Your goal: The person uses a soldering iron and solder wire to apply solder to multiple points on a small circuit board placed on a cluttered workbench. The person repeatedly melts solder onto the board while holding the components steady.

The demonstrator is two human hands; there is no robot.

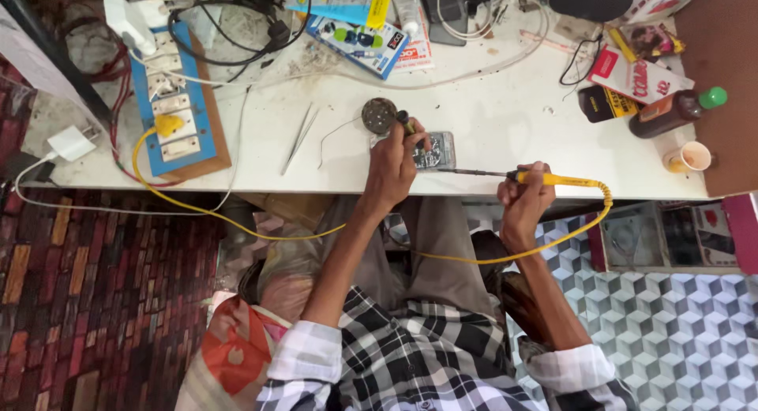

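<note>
While the person is sitting below it, a white table (505, 119) is stretching above and to both sides of the hands, its near edge running just under them. Far out to the left of the left hand, a blue switchboard (178, 103) on a wooden backing is lying on the table, and a yellow cable (237, 221) is trailing from it, under the forearms, round to the tool. Well off to the right of the right hand, a brown bottle (669, 112) with a green cap is lying on its side, with a small paper cup (693, 155) sitting just below it. The right hand (525, 198) is closing in a fist round the yellow handle of a soldering iron (545, 177), whose dark tip is pointing left, reaching the small circuit board (436, 152). This board is lying flat between the two hands, near the table edge. The left hand (392, 170) is resting on the board's left side, fingers curling round a small dark tool (405, 124). Just above this hand a round tin (379, 115) is sitting, and to its left a pair of tweezers (298, 138) is lying
</note>
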